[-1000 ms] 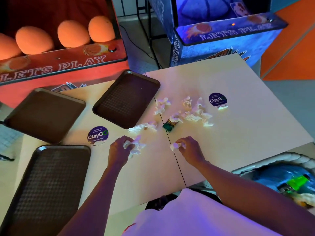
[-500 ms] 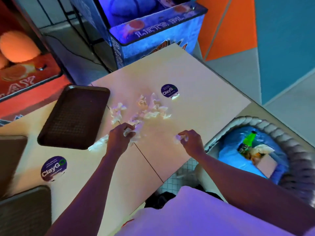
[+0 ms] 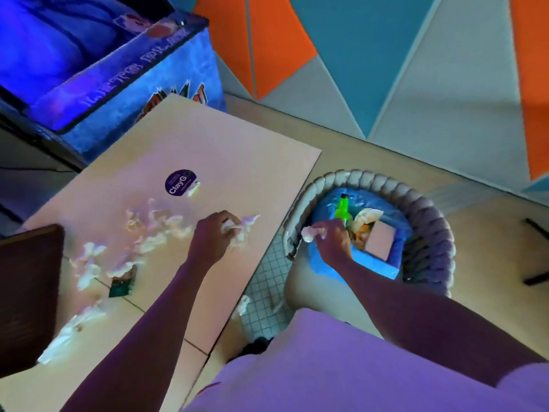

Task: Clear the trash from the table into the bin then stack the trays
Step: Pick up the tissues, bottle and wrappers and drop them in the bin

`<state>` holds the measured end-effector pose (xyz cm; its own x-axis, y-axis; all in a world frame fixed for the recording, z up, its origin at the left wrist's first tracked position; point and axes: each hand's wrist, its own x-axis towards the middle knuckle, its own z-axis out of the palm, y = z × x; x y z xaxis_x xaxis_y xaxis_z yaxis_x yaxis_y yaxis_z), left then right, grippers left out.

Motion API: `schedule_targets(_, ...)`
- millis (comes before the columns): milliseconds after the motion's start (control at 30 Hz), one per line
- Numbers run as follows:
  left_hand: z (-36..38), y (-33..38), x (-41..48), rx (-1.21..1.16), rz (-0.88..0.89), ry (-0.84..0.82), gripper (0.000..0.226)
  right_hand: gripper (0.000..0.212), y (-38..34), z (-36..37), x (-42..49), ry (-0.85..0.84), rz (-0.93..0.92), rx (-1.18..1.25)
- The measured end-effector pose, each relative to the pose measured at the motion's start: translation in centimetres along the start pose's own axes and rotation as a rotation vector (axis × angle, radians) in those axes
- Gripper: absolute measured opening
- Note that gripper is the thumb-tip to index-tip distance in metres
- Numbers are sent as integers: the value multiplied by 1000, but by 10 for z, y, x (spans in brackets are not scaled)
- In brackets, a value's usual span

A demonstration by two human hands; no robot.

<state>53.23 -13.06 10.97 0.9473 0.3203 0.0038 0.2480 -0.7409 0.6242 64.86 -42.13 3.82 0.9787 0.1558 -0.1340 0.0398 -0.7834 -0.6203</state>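
- The sticker (image 3: 179, 183) on the table (image 3: 252, 162) reads "ClayG".
- My left hand (image 3: 212, 236) clutches crumpled tissue (image 3: 239, 230), its loose tail pointing toward the bin (image 3: 430, 233).
- My right hand (image 3: 334, 242) pinches a wad (image 3: 309, 233) over the bin.

I have a single view, from the head: it looks steeply down and forward, tilted, close over the table (image 3: 243, 162) at left and the bin (image 3: 430, 230) at right.

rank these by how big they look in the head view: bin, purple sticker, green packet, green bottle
1. bin
2. purple sticker
3. green packet, close to the sticker's size and blurred, so unsure
Not ranked: green bottle, partly hidden and farther from the camera.
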Motion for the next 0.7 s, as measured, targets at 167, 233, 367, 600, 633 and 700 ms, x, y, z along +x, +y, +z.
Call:
schedule_targets(167,71,85,45,-36,48,-106,18,28,79,-50,31,57,158,53)
schedule_targets(233,100,116,59,-67,26,-163,18,27,109,-69,37,33,213,48)
schedule_targets(367,153,167,82,-108,22,-262,18,27,157,-108,42,83,312,34)
schedule_targets(600,238,207,130,-37,70,-354,15,24,211,-130,66,165,471,87)
schedule_targets(633,249,207,135,-42,71,-361,15,24,216,-129,70,173,476,91)
schedule_targets(700,275,207,147,-30,77,-393,15,25,227,-125,80,196,492,92)
